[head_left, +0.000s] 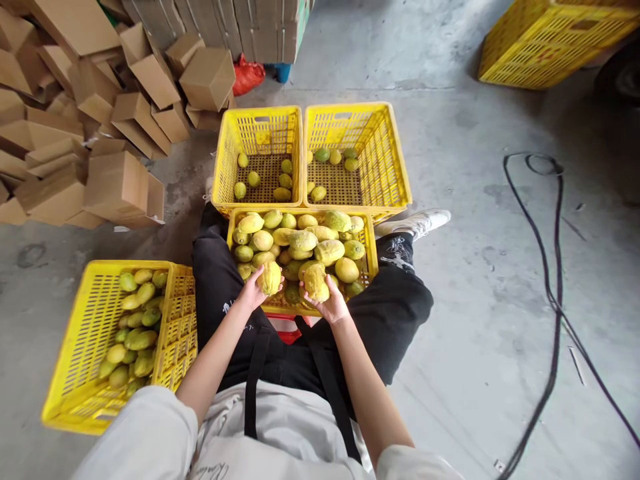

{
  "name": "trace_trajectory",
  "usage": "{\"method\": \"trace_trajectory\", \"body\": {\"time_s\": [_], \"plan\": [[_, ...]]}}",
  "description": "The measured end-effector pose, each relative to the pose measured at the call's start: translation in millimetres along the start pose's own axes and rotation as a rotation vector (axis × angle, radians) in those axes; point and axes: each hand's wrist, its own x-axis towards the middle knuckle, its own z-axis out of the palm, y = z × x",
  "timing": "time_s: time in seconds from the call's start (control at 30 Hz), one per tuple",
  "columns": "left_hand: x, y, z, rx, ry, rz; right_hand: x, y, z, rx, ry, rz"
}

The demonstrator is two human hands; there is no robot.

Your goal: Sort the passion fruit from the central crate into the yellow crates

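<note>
My left hand (254, 288) is closed around a yellow, bumpy papaya (270, 278). A second papaya (316, 283), yellow with brownish marks, rests in the grip of my right hand (331, 301). Both fruits are held just above the near side of a yellow plastic crate (371, 257) between my legs. That crate is heaped with yellow-green papayas (303, 241). Directly beyond it stand two more yellow crates, the left one (217, 167) and the right one (400, 160), each with several papayas on its floor.
At my left a tilted yellow crate (75, 347) holds many papayas. Cardboard boxes (117, 180) pile up at the upper left, near a red bag (249, 73). Another yellow crate (543, 47) stands at the upper right. A black cable (556, 280) lies on the concrete floor.
</note>
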Motion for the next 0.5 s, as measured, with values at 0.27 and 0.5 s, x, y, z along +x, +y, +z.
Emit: {"method": "trace_trajectory", "body": {"time_s": [0.27,0.5], "plan": [[0.3,-2.6,1.3,-0.003,-0.022,-0.053,0.0,-0.4,-1.1,-0.052,-0.030,-0.060],[-0.1,0.2,0.7,-0.109,-0.088,-0.093,-2.4,-1.7,8.7,-0.031,-0.094,-0.149]]}}
